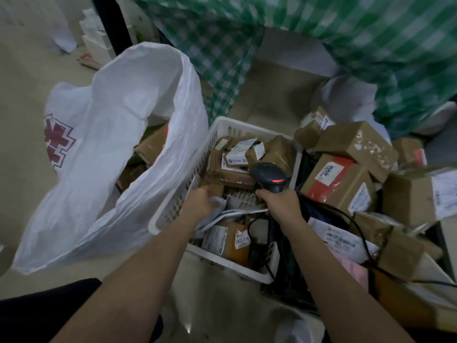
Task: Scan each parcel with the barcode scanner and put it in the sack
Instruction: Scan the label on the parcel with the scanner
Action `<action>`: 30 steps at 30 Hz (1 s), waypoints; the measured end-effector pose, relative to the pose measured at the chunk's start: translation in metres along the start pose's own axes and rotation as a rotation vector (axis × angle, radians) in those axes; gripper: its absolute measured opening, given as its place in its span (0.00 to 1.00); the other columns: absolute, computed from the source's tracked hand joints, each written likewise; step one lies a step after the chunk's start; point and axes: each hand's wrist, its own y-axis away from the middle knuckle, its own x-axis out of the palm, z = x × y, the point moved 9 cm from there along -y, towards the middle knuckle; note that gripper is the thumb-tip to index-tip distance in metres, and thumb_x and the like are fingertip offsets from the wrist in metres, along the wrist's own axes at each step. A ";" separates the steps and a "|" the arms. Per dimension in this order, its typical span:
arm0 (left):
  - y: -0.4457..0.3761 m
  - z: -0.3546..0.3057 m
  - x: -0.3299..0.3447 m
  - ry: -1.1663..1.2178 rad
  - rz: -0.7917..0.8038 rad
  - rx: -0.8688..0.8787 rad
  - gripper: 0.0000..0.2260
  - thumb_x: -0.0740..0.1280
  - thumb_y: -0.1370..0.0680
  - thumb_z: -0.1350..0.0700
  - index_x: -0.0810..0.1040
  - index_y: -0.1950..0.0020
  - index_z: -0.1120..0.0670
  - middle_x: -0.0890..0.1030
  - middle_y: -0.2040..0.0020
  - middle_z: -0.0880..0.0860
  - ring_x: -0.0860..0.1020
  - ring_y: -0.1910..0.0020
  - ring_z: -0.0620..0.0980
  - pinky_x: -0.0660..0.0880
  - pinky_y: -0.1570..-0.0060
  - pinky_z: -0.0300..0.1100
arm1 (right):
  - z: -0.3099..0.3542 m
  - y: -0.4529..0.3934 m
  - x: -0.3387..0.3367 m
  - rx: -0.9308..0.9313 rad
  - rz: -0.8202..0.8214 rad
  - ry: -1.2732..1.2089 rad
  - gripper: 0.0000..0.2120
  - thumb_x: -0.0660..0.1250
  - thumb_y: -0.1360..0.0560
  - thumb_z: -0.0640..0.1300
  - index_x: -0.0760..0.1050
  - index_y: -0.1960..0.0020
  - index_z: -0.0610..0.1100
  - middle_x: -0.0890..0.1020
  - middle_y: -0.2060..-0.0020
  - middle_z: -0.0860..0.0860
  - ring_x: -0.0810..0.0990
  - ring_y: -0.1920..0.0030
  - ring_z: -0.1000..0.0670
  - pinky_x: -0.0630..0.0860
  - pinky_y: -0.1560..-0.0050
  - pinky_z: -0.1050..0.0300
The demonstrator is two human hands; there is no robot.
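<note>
- Head view, landmark: the white basket (173, 206). All places below are given relative to it.
- Left hand (201, 203): reaches into the basket at its sack-side wall, fingers curled onto a small brown parcel (212, 184) lying among other taped parcels. The grasp looks like a pinch from above; the fingertips are partly hidden, so the exact contact cannot be told.
- Right hand (282, 203): over the basket's other side, fingers clenched round the grip of the barcode scanner (269, 175), whose head points at the parcels inside. Its black cable (356, 224) trails away from the basket across the loose pile.
- Sack (118, 149): white plastic, mouth open and standing just beside the basket on the left-hand side; brown parcels already lie inside it.
- Handling, judged: the parcel is a small cardboard box wrapped in glossy tape, so probably light, stiff and somewhat slippery. Take it across two opposite faces, label left uncovered for the scan.
- Edges: the basket wall stands between parcel and sack; the parcel must be lifted above the rim before moving sideways. The sack's rim is limp and may fold inward.
- Open room: clear above the basket towards the sack mouth. Beyond the basket's far side larger parcels (341, 184) crowd close, and the cable could snag there.
</note>
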 end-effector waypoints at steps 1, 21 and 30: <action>-0.005 0.008 0.009 -0.034 0.009 -0.021 0.18 0.72 0.27 0.50 0.78 0.40 0.56 0.81 0.44 0.55 0.79 0.44 0.56 0.75 0.43 0.48 | -0.002 -0.005 0.004 0.006 0.013 0.002 0.08 0.71 0.30 0.37 0.75 0.66 0.40 0.78 0.69 0.42 0.76 0.66 0.46 0.69 0.64 0.54; 0.029 0.002 -0.056 -0.109 -0.295 0.219 0.10 0.60 0.19 0.62 0.75 0.41 0.62 0.76 0.45 0.62 0.76 0.47 0.62 0.70 0.49 0.51 | 0.002 0.001 0.008 0.011 0.067 0.024 0.06 0.71 0.30 0.40 0.77 0.65 0.41 0.81 0.66 0.42 0.80 0.63 0.45 0.75 0.62 0.51; 0.100 -0.012 -0.134 0.729 -0.347 0.138 0.09 0.62 0.19 0.61 0.76 0.58 0.52 0.78 0.57 0.53 0.77 0.53 0.54 0.77 0.50 0.51 | 0.039 0.068 -0.003 -0.165 0.021 -0.235 0.04 0.73 0.27 0.41 0.77 0.58 0.44 0.81 0.64 0.48 0.79 0.62 0.49 0.73 0.63 0.59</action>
